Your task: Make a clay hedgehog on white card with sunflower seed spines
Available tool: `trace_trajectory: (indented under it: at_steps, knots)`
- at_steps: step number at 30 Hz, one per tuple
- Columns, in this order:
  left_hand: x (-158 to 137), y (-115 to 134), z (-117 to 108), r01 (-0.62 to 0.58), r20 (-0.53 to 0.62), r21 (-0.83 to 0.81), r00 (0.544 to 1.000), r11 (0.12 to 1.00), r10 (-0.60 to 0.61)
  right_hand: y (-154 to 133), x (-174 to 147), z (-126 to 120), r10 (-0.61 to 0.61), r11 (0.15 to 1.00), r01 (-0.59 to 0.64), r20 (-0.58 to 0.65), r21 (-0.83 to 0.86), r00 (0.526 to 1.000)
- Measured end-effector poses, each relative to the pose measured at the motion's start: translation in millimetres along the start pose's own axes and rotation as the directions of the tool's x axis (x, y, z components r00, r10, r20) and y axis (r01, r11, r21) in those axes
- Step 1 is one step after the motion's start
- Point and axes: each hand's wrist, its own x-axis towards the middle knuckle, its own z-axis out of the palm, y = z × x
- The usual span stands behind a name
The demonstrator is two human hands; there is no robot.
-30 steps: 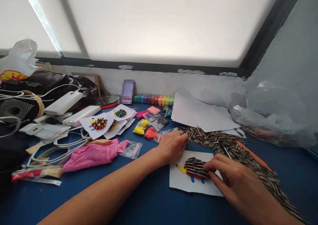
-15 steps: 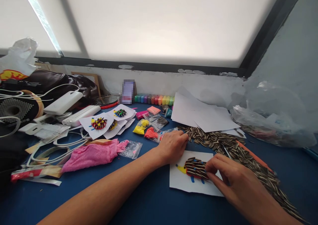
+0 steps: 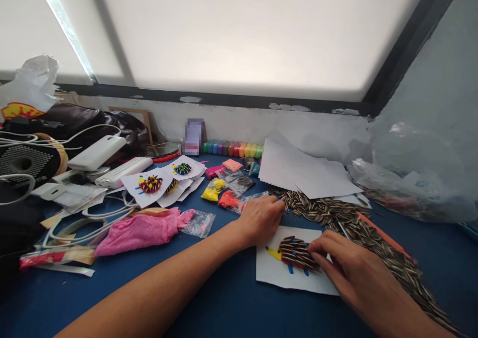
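Observation:
A white sheet of paper [image 3: 272, 271] lies on the blue table, bearing a flat clay hedgehog [image 3: 297, 253] with a yellow snout, blue feet and a red body stuck full of striped sunflower seeds, with blue dots among them. Pinched at the hedgehog's right end, the thumb and fingers of my right hand [image 3: 351, 266] close on a sunflower seed, mostly covered by the fingertips. My left hand [image 3: 261, 219] lies at the sheet's upper left edge with its fingers curled down; whatever they hold is hidden. Behind the hands spreads a long pile of sunflower seeds [image 3: 321, 209].
An orange strip [image 3: 384, 234] edges the seed pile. Farther back are blank white papers [image 3: 298, 169], small bags of coloured clay [image 3: 214, 189] and finished hedgehog cards [image 3: 149, 184]. A pink cloth [image 3: 140, 232], white cables and power banks crowd the left; a clear plastic bag [image 3: 414, 183] stands right.
My right fingertips have shifted very slightly at the hedgehog's right end, uncovering a bit more of it. My left hand stays in place. The whole view has moved a little.

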Motion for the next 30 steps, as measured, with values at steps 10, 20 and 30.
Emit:
trace_trajectory:
  at_steps: [10,20,30]
  knots:
    - [-0.3,-1.0,2.2,-0.009,-0.015,0.011,1.000,1.000,0.009,-3.0,1.1,-1.5,-0.016,1.000,0.017,-0.042,0.027,0.999]
    - [0.0,-1.4,1.7,-0.005,0.001,-0.008,1.000,1.000,0.005,-1.5,-0.5,-2.1,-0.030,0.999,0.031,-0.042,0.035,0.999]
    - [0.3,-0.2,0.8,-0.002,-0.001,-0.003,1.000,1.000,0.002,-1.4,-0.5,0.7,-0.030,0.998,0.027,-0.058,-0.057,0.998]
